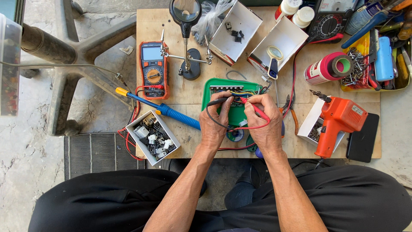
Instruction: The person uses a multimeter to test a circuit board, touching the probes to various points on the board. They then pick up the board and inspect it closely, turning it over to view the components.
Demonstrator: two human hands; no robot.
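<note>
Wooden workboard [171, 25] on a concrete floor. Left hand [214, 122] pinches the black probe [218, 101] and right hand [266, 124] pinches the red probe [256, 109], both tips on the green-cased circuit board [234, 92]. An orange multimeter [153, 71] lies to the left.

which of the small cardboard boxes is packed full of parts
The box at the lower left, beside the blue soldering iron. The two white boxes at the top hold only a few items.

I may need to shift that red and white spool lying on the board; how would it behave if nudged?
The spool lies on its side, so it would probably roll. It looks stiff and light. The tray of screws beside it might stop it.
</note>
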